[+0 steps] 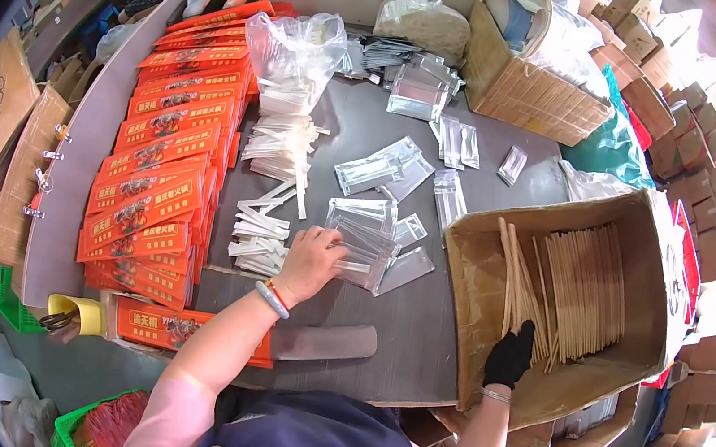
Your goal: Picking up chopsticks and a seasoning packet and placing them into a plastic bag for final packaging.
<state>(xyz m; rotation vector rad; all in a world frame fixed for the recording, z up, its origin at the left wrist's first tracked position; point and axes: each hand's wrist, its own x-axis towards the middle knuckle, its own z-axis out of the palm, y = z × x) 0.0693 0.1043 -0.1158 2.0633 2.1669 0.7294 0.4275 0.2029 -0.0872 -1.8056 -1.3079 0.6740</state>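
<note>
My left hand (313,265), bare with a pale bangle at the wrist, is over the middle of the grey table. Its fingers are closed on the edge of a clear plastic packet (366,244); a narrow white piece shows by the fingertips. More clear flat packets (369,171) lie loosely beyond it. Just left of that hand is a long pile of narrow white paper strips (277,150). In a black glove, my right hand (510,357) reaches into a cardboard box (475,329), against the near ends of wooden chopsticks (580,289). Its fingertips are partly hidden among them.
Overlapping red printed sleeves (170,136) line the table's left side. Nearest me lie another red sleeve (150,323) and a grey translucent strip (329,344), beside a yellow holder (75,313) with scissors. A second carton (539,85) stands at the back right. Someone sits far left.
</note>
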